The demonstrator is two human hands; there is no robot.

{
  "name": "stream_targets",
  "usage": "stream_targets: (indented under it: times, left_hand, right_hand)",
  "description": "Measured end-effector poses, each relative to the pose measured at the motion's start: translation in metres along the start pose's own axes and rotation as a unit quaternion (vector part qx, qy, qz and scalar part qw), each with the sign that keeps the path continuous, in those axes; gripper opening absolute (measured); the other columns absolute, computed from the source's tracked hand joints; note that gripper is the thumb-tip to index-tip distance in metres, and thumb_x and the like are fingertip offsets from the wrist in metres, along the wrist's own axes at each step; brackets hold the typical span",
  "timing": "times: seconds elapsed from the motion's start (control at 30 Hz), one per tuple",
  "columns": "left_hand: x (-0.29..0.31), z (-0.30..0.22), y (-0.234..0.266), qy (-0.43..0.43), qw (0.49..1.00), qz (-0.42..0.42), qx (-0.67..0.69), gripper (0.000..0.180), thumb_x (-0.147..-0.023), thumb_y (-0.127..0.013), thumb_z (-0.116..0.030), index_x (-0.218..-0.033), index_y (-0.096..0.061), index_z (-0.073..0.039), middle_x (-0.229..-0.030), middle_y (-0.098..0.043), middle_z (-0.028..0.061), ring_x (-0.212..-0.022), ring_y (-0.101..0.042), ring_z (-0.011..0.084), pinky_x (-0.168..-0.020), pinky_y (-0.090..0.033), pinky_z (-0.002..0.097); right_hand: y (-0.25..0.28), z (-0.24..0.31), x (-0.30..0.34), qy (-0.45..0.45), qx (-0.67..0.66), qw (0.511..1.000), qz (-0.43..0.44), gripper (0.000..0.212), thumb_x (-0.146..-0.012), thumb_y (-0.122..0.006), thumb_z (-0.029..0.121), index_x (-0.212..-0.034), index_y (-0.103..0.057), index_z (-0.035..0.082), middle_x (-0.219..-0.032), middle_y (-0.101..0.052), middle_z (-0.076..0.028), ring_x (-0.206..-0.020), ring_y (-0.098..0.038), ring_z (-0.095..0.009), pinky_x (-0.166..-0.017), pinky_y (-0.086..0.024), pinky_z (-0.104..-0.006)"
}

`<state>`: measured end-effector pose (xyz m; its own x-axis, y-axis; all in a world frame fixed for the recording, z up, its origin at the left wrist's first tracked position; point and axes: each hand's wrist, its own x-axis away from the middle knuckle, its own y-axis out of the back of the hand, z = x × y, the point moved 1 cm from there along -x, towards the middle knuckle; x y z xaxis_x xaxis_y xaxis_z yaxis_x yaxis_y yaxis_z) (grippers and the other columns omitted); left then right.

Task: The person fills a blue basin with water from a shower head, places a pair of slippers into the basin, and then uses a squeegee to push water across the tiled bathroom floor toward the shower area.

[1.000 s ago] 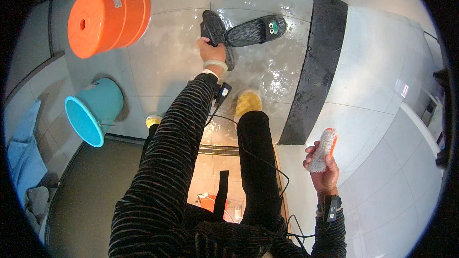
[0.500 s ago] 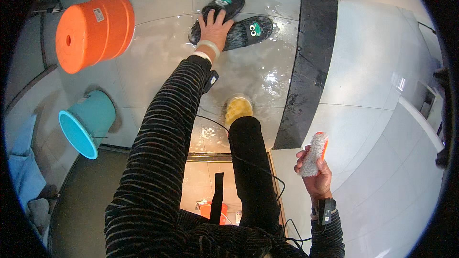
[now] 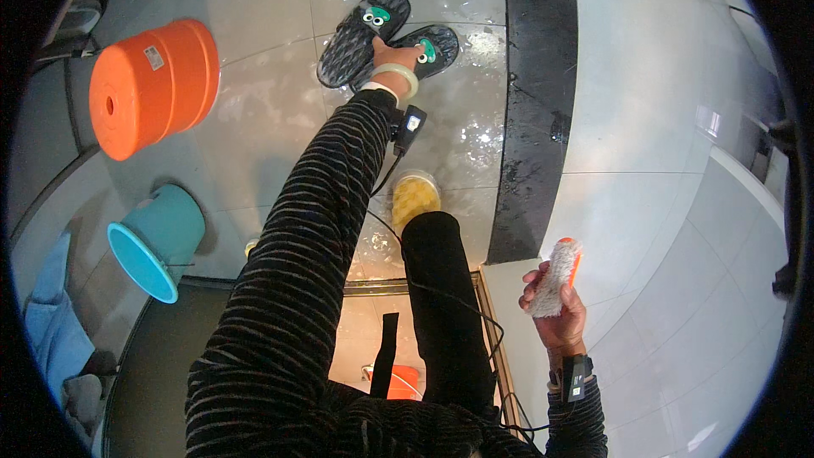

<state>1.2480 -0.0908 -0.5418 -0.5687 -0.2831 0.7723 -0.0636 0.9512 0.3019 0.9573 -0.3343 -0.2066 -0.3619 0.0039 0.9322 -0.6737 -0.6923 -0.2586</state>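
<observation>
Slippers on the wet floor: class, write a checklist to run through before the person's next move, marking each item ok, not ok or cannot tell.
1. Left hand is on the black slippers: ok.
2. Firm grip on both slippers: cannot tell, the fingers are hidden.
3. Right hand holds the scrub brush: ok.
4. Brush is at the slippers: not ok, it is held far off.
5. Tiled floor is dry underfoot: not ok, it is wet.
6. Orange bucket is apart from the slippers: ok.
</observation>
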Motion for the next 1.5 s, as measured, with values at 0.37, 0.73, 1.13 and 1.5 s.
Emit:
stream_targets:
  times: [0.37,0.73,1.13,1.5]
  left_hand:
    - [0.072,0.045,0.063,-0.01,0.98,0.17,0.105,0.048,-0.066,-0.065,0.011,-0.111,-0.058,-0.004,-0.086,-0.063,0.0036,-0.077,-0.061,0.0177,-0.072,-0.049,0.0306]
    - [0.252,-0.008,0.227,-0.011,0.942,0.075,0.328,0.057,-0.066,-0.049,0.015,-0.117,-0.055,-0.009,-0.085,-0.055,0.0004,-0.066,-0.049,0.0101,-0.055,-0.041,0.0225]
    - [0.345,-0.062,0.495,-0.191,0.872,-0.084,0.443,0.047,-0.065,-0.041,0.013,-0.105,-0.056,-0.005,-0.091,-0.058,0.0039,-0.083,-0.054,0.0217,-0.081,-0.046,0.0381]
    - [0.256,-0.037,0.608,-0.076,0.863,-0.065,0.495,0.008,-0.064,-0.052,0.0,-0.072,-0.05,-0.003,-0.068,-0.054,0.0102,-0.066,-0.054,0.0309,-0.071,-0.046,0.0358]
  right_hand:
    - [-0.023,0.008,0.006,-0.013,-0.017,1.0,0.008,0.059,-0.078,-0.067,0.039,-0.122,-0.048,0.004,-0.105,-0.059,-0.015,-0.082,-0.059,-0.022,-0.071,-0.046,-0.0368]
    - [-0.073,0.007,0.028,0.016,-0.028,0.992,0.123,0.05,-0.086,-0.06,0.038,-0.122,-0.049,0.006,-0.107,-0.059,-0.013,-0.083,-0.056,-0.02,-0.071,-0.044,-0.0354]
    - [-0.116,-0.006,0.075,0.011,0.005,0.978,0.207,0.048,-0.085,-0.062,0.035,-0.12,-0.048,0.007,-0.105,-0.059,-0.013,-0.082,-0.056,-0.021,-0.071,-0.045,-0.0363]
    - [-0.186,-0.004,0.133,-0.009,0.087,0.973,0.213,0.045,-0.083,-0.063,0.034,-0.119,-0.051,0.009,-0.1,-0.061,-0.01,-0.078,-0.058,-0.02,-0.067,-0.046,-0.035]
